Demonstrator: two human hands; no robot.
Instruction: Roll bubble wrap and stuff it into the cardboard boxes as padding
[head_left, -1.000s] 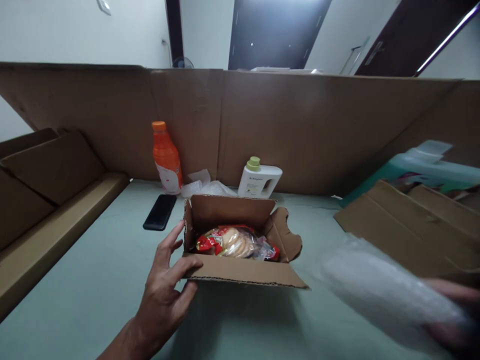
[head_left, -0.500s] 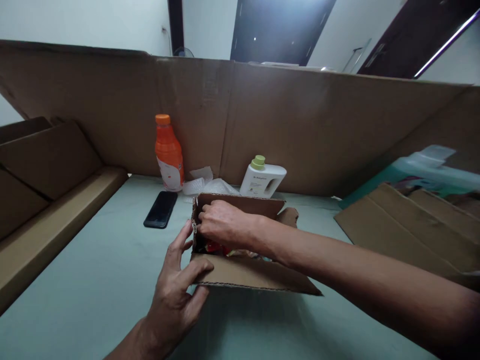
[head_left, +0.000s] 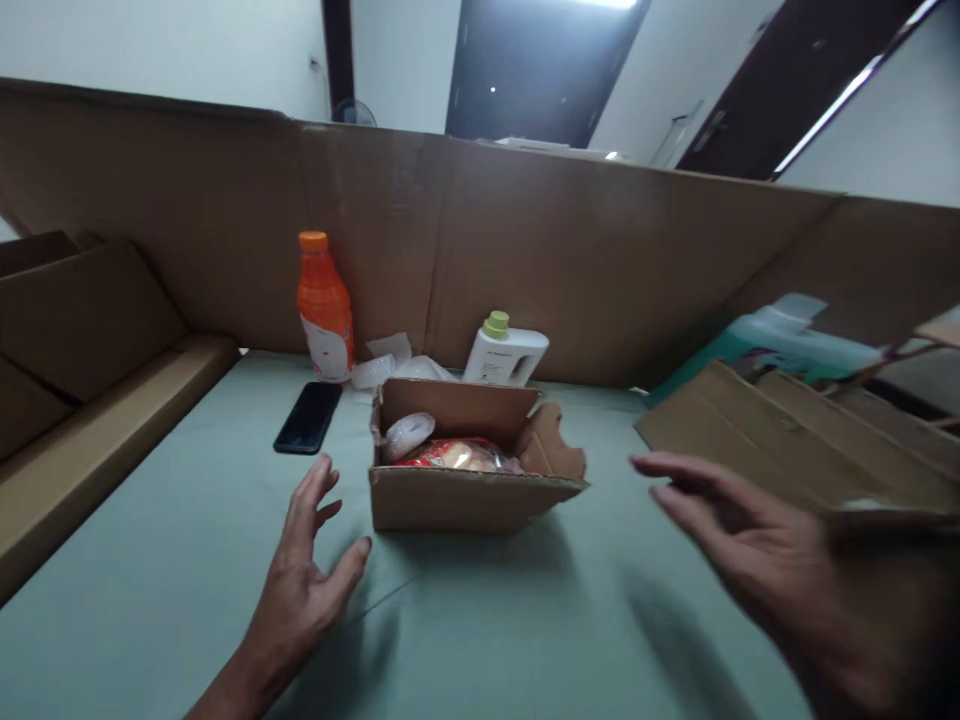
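Cardboard box (head_left: 465,480), flaps open, sits on the green tabletop (head_left: 187,540) between both hands: the left hand (head_left: 304,580) hovers just beside it, fingers spread and empty; the right hand (head_left: 750,540), also spread and empty, is farther off.

Count from my end: 2 hands, left hand (head_left: 304,590) and right hand (head_left: 757,545), both spread and holding nothing. 1 small open cardboard box (head_left: 457,495) on the desk (head_left: 525,620). Inside it 1 red snack pack (head_left: 450,455) and 1 wad of bubble wrap (head_left: 407,435). 2 bottles: 1 orange bottle (head_left: 324,310), 1 white jug (head_left: 504,355). 1 black phone (head_left: 307,418). 1 clump of loose plastic wrap (head_left: 390,368) between the bottles. Flat cardboard sheets (head_left: 787,440) on the right, can't tell how many
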